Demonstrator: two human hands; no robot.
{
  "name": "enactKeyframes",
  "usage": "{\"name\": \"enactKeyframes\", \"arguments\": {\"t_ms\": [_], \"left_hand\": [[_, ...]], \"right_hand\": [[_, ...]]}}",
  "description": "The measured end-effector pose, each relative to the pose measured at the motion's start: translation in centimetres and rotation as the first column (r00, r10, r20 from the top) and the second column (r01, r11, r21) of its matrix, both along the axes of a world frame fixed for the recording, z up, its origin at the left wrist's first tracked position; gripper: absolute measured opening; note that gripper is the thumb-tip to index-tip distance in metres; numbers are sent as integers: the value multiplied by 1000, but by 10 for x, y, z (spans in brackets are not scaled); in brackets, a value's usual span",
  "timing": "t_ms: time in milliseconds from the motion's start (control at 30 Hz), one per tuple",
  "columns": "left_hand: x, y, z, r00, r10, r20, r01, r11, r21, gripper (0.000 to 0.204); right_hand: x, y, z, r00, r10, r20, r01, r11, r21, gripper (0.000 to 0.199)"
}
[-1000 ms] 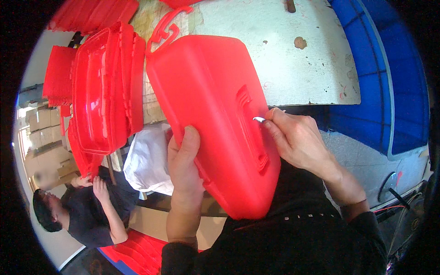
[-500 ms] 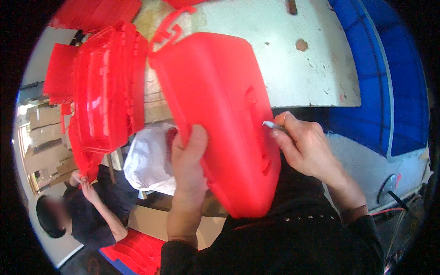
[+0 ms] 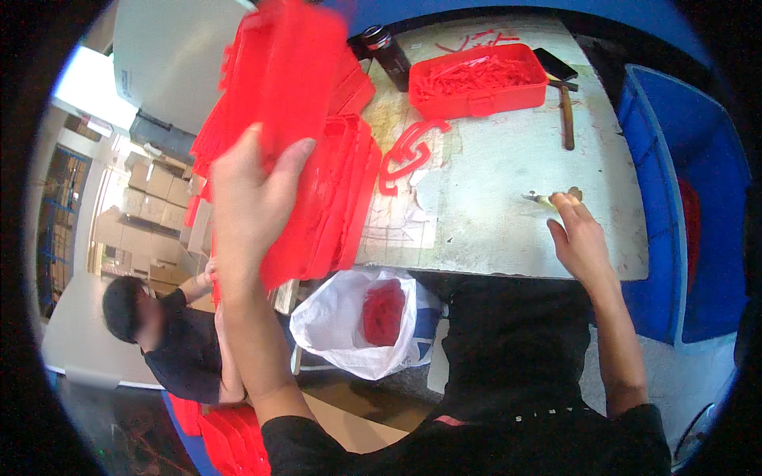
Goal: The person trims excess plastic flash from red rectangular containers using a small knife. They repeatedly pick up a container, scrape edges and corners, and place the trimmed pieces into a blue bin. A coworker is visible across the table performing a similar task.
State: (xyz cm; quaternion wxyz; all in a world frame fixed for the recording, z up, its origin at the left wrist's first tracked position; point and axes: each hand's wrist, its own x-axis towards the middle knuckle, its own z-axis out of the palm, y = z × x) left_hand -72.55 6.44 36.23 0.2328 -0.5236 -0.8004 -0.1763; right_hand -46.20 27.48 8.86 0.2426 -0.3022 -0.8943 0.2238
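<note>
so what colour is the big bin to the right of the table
The big bin is blue, seen best in the head view.

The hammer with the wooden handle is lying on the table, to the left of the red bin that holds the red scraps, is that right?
Not quite: the head view shows the hammer lying to the right of the red bin, not to its left. It does lie on the table, and the bin does hold the red scraps.
</note>
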Motion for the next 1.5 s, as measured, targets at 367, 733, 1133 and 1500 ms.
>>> {"name": "enactKeyframes", "arguments": {"t_ms": [367,733,1133,1500], "left_hand": [[-206,10,-152,938,345,41,-288,837,-465,59],[-5,-2,-179,668,8,744,350,879,-324,17],[118,75,-269,69,-307,949,500,834,233,20],[48,120,-209,-372,-738,562,-395,674,624,57]], "right_hand": [[252,119,120,943,-125,309,138,990,-21,11],[261,312,-256,639,-209,740,525,822,-222,33],[235,347,15,884,-464,47,358,611,-706,39],[71,73,162,481,168,-861,-655,722,-225,39]]}}
